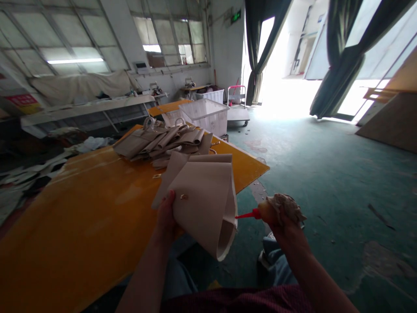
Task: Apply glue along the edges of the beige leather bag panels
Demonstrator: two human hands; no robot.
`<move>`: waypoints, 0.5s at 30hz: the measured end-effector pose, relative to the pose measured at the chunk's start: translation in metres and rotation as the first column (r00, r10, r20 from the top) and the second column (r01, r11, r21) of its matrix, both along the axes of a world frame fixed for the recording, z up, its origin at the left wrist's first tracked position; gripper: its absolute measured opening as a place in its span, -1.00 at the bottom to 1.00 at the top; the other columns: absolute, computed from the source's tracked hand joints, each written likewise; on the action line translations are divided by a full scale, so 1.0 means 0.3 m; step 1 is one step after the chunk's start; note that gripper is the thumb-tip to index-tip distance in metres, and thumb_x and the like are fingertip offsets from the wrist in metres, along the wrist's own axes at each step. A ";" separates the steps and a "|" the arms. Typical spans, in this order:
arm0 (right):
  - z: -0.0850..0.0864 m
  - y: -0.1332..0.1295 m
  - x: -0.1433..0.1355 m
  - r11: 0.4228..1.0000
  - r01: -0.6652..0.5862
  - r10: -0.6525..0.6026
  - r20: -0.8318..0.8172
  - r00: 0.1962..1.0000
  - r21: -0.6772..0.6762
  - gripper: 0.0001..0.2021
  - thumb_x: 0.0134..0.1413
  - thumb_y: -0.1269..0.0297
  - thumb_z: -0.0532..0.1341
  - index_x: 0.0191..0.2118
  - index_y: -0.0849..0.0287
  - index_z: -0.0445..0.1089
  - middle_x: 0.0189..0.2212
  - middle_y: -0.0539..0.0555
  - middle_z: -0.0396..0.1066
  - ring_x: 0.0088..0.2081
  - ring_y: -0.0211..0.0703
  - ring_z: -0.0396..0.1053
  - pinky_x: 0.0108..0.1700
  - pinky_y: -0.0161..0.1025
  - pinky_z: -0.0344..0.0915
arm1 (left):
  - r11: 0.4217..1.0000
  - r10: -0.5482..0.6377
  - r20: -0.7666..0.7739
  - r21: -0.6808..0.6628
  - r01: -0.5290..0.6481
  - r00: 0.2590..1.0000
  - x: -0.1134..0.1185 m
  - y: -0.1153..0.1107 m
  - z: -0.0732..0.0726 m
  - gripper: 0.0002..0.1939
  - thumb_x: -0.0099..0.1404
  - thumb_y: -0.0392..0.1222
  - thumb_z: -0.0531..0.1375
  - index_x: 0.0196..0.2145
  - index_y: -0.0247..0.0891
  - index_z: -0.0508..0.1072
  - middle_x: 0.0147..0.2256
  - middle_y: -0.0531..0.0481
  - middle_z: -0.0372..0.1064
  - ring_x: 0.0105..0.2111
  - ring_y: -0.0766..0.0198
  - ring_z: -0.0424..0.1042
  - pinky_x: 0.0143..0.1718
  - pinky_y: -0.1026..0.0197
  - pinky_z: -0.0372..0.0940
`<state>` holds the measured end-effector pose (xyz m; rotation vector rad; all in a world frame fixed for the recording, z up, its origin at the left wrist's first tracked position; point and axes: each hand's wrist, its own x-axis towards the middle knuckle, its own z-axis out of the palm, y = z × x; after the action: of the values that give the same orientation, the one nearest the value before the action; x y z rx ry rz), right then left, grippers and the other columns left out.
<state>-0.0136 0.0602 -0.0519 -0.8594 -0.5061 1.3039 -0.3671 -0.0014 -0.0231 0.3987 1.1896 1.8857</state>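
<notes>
My left hand point(167, 217) grips a folded beige leather-like piece point(202, 191) by its left side, near a small gold clasp point(184, 197) set in its face. The piece curves into a loop, and its open edge faces right. In my right hand point(286, 224) is a glue bottle point(267, 210) with a long red nozzle, partly wrapped in a crumpled cloth point(288, 207). The nozzle's tip is at the right edge of the beige piece; whether it touches, I cannot tell.
An orange-topped table point(107, 204) stretches out on the left, with a pile of similar beige pieces point(166, 141) on its far part. Beyond it stand a white plastic bin point(208, 115) and a flat trolley point(237, 114). Green floor point(306, 161) lies to the right, towards a bright curtained doorway.
</notes>
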 end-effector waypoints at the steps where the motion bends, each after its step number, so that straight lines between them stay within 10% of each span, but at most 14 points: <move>1: 0.001 0.000 -0.002 1.000 -0.004 0.004 -0.001 1.000 0.011 -0.38 -0.16 0.03 0.62 0.07 -0.09 0.54 0.16 0.00 0.47 0.19 -0.05 0.40 -0.07 -0.25 0.54 | 1.000 0.001 -0.005 -0.003 -0.001 1.000 -0.001 0.000 -0.001 -0.35 -0.04 0.17 0.57 -0.11 -0.30 0.61 -0.25 -0.11 0.66 -0.37 0.06 0.62 -0.36 0.10 0.53; 15: 0.073 0.130 -0.069 0.994 0.109 -0.107 -0.109 0.988 0.012 -0.45 -0.27 0.20 0.59 -0.06 -0.03 0.52 0.03 0.01 0.51 0.09 -0.01 0.44 -0.27 -0.26 0.58 | 1.000 0.008 -0.034 -0.026 -0.009 0.999 -0.007 0.002 0.003 -0.35 -0.03 0.18 0.56 -0.11 -0.29 0.60 -0.26 -0.08 0.65 -0.37 0.09 0.61 -0.34 0.11 0.53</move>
<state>-0.0344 0.0993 -0.0301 -0.7864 -0.3797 1.2372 -0.3690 -0.0008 -0.0223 0.4138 1.2389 1.8753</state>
